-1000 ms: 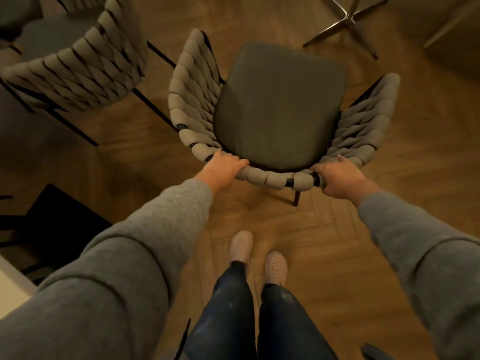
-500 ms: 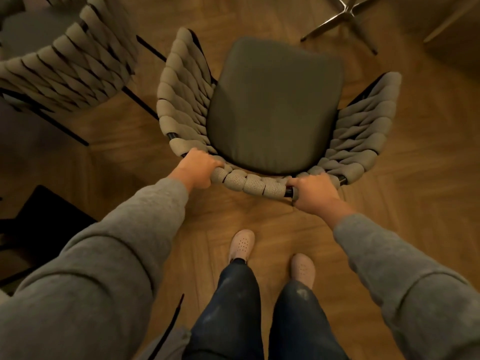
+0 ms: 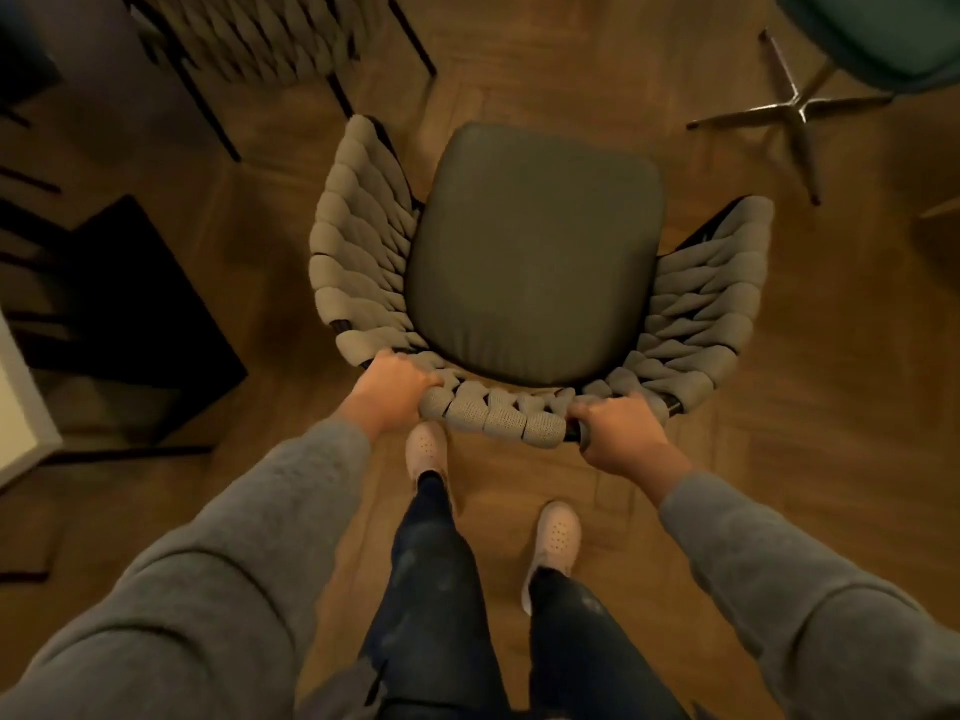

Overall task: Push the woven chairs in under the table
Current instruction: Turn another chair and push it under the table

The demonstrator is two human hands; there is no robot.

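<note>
1. Grey sleeves reach forward from the bottom of the view, over dark trousers and two pale shoes on the herringbone wood floor.
2. Left hand: its grip is wrapped tight over the left end of the woven chair's back rail, fingers curled over the cords.
3. Right hand: its grip is clenched round the right end of the same rail, where the black frame shows.
4. The woven chair stands on the floor directly ahead of the person, its grey-green seat cushion facing up between two woven sides.
5. Further off, a second woven chair stands at the upper left, and a metal star base at the upper right.
6. A white worktop corner shows at the left edge, well apart from the held chair.
</note>
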